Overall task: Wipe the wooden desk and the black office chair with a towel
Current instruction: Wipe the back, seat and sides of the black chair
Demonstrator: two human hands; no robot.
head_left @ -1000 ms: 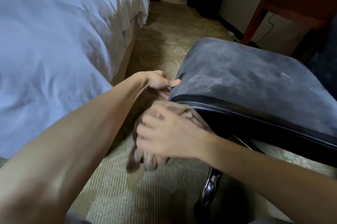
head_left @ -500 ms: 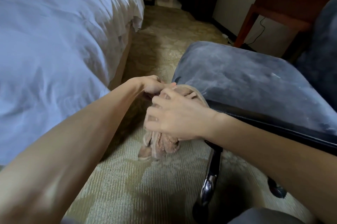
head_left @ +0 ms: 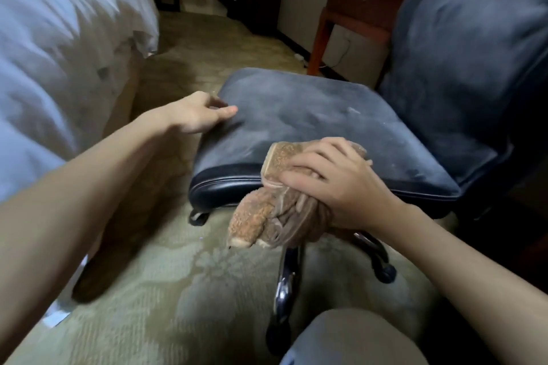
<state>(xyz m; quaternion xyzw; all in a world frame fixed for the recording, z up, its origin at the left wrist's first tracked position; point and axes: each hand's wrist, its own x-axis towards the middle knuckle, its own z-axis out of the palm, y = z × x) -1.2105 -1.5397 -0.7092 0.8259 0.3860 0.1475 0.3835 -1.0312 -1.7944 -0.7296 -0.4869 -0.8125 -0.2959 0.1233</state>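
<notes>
Wiping: judged to be the step in hand, on the chair's seat (head_left: 311, 115) at its front edge.
Towel (head_left: 278, 216): brown and bunched. Its upper fold lies under the right fingers (head_left: 314, 157) on the seat's front edge, and the rest hangs below the palm, off the seat.
Right hand (head_left: 341, 186): grasping the towel, with fingers spread and curved over it, pressing it to the seat.
Left hand (head_left: 198, 115): grasps nothing. The thumb lies straight on the seat top at the left front corner, and the other fingers are blurred and loosely bent there. It seems to steady the chair.
Dust: pale streaks on the seat beyond the right fingertips and between the two hands.
Doing it well: flatten more towel under the fingers so less dangles unused. Stroke in overlapping passes from beyond the fingertips back toward the palm. Brace with the left hand, since the chair likely rolls. Turn the towel to a clean face before the back (head_left: 459, 53).
Desk (head_left: 364, 5): wooden, well beyond both sets of fingertips and partly behind the chair back; neither hand touches it.
Counts: two hands, one towel, one chair, one desk, one bed (head_left: 59, 38). One caster (head_left: 385, 271) is plain, below the right wrist; the others are blurred or hidden.
</notes>
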